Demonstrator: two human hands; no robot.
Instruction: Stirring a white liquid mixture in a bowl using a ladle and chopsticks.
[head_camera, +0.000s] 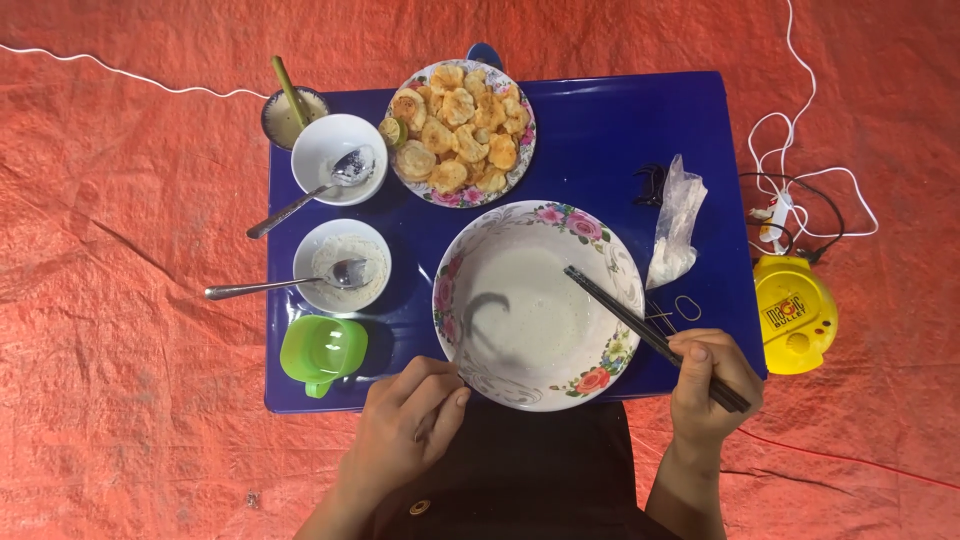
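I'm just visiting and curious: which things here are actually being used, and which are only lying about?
In use:
- large flowered bowl of pale batter
- dark chopsticks, held in the right hand
- left hand, at the bowl's rim

Lying about:
- plate of fried pieces
- two small white bowls with spoons
- green cup
- plastic bag
- yellow appliance

1. A blue counter (600, 130) stands on an orange-red floor covering (120, 300).
2. On the counter: a large floral bowl (610, 255), a plate of fried pieces (461, 135), two small white bowls (322, 150) (318, 238) with spoons, a green cup (322, 350), and a clear plastic bag (677, 220).
3. A small brown-rimmed bowl (275, 112) sits at the far left corner.
4. On the floor covering: a yellow appliance (795, 312) and white cords (810, 150).
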